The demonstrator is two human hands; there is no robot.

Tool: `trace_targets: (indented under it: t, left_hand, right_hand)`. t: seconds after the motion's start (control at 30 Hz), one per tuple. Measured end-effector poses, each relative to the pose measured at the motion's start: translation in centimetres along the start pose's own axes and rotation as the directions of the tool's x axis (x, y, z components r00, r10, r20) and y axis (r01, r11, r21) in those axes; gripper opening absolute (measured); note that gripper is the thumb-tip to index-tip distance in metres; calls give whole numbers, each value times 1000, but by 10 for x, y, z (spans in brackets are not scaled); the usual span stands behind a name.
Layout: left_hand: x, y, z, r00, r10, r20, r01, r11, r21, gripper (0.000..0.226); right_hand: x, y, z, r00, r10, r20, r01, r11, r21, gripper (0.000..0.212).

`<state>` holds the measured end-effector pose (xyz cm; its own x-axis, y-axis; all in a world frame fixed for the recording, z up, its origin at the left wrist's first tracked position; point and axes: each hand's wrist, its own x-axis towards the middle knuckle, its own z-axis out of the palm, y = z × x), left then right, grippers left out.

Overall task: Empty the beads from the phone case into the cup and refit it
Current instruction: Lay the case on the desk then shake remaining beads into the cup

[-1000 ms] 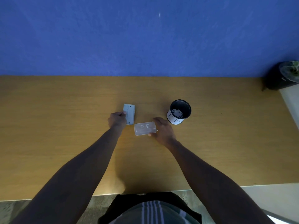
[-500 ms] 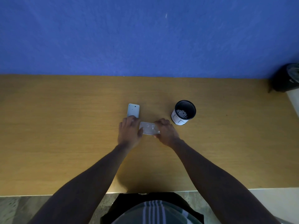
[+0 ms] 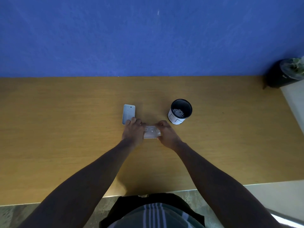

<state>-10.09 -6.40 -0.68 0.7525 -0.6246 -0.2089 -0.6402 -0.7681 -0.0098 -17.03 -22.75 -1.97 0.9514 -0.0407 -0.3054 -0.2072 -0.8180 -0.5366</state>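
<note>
A clear phone case (image 3: pixel 151 132) lies crosswise on the wooden table (image 3: pixel 65 129) between my two hands. My left hand (image 3: pixel 133 132) grips its left end and my right hand (image 3: pixel 166 134) grips its right end. A white phone (image 3: pixel 128 113) lies flat just behind my left hand, whose fingertips cover its near end. The cup (image 3: pixel 180 111), white outside and dark inside, stands upright behind and to the right of my right hand, with small white beads (image 3: pixel 178 112) in its bottom. No beads show in the case.
A blue wall (image 3: pixel 148 38) runs along the table's far edge. A dark pot with a plant (image 3: pixel 286 73) stands at the far right corner. The near table edge is close to my body.
My left hand left the phone and moved right onto the case's left end. Both hands now hold the case. The phone and cup have stayed in place.
</note>
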Motion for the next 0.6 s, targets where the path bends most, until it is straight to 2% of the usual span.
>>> trace_targets:
  t: [0.17,0.27,0.4,0.53,0.6]
  left_hand:
    - [8,0,0,1000,-23,19,23,1000,-4,30]
    - [12,-1,0,999,-28,25,29,999,-39,31]
    - [10,-1,-3,997,-70,9,71,986,-149,24]
    - [3,-4,-1,987,-160,17,156,927,-342,18]
    - [0,-6,5,979,-203,33,197,885,-421,14]
  right_hand:
    - [-4,3,-2,999,1,-35,0,1000,29,62]
    - [-7,8,-4,994,18,-108,-11,998,68,59]
    - [-12,19,1,978,89,-190,-72,993,98,38]
    - [-9,21,5,969,105,-223,-84,991,102,9]
    - [-6,20,4,969,110,-220,-87,990,111,9]
